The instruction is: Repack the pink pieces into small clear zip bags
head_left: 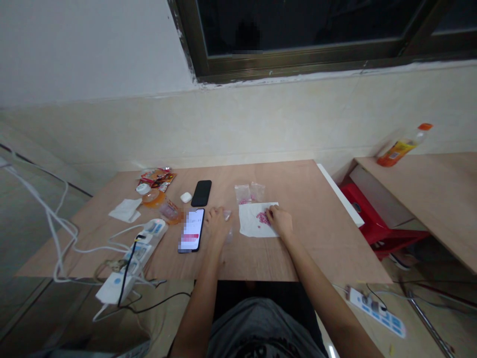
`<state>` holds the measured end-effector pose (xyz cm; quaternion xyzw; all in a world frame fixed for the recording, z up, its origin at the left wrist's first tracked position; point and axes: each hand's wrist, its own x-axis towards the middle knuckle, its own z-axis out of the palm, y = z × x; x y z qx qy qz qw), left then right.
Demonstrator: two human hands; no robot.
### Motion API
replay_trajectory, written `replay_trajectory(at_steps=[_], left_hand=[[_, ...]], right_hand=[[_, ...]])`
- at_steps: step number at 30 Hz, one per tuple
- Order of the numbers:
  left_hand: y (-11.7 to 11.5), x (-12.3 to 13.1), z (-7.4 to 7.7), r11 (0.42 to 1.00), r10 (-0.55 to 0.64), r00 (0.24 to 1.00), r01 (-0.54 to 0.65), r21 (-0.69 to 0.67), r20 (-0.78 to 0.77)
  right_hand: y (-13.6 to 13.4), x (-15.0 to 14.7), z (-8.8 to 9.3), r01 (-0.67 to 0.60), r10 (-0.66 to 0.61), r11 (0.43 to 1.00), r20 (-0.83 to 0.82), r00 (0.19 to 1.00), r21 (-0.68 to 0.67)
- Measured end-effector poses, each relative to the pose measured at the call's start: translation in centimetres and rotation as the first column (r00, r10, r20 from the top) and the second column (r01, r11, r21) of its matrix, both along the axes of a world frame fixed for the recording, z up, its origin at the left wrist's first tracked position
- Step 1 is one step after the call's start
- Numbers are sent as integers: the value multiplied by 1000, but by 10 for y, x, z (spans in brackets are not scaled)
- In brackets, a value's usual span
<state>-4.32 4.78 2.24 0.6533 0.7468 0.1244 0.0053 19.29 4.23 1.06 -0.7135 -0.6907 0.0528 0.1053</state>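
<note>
A sheet of white paper (246,227) lies on the wooden table, with a small heap of pink bead-like pieces (263,218) on it. My right hand (280,220) rests at the paper's right side, its fingers pinched together at the edge of the heap; whatever is between the fingertips is too small to make out. Left of the paper, my left hand (218,223) is low on the table with curled fingers, holding a small clear plastic bag (229,233) that the hand partly covers. Two more clear bags (243,193) lie just behind the paper, with some pink pieces inside.
Left of my left hand are a lit phone (192,231), a dark phone (201,193), a white case (186,197) and a lying orange drink bottle (158,203). Farther left are tissue (125,210), red snack packets (156,178) and a power strip (134,263) with trailing cables.
</note>
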Motion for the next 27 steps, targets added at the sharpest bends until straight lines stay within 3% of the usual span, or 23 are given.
replay_trajectory(at_steps=[7, 14, 18, 22, 25, 27], left_hand=[[-3, 14, -24, 1000, 4, 995, -2, -21, 97], [2, 12, -26, 999, 15, 995, -11, -45, 97], [1, 12, -15, 999, 5, 997, -8, 36, 79], [2, 19, 11, 989, -34, 996, 21, 149, 84], [8, 28, 25, 979, -160, 983, 146, 142, 94], [13, 36, 26, 959, -279, 956, 272, 82, 87]], right_hand=[[-1, -1, 2, 4, -4, 1000, -2, 1000, -8], [-3, -1, 3, -3, 2, 999, 6, 1000, 34], [-2, -1, 2, -1, 1, 999, -1, 1000, 33], [-2, -1, 2, -3, 3, 999, -14, 1000, 40], [-2, -1, 1, 14, -13, 999, -27, 1000, 49], [-2, 0, 1, 25, -22, 998, -37, 999, 60]])
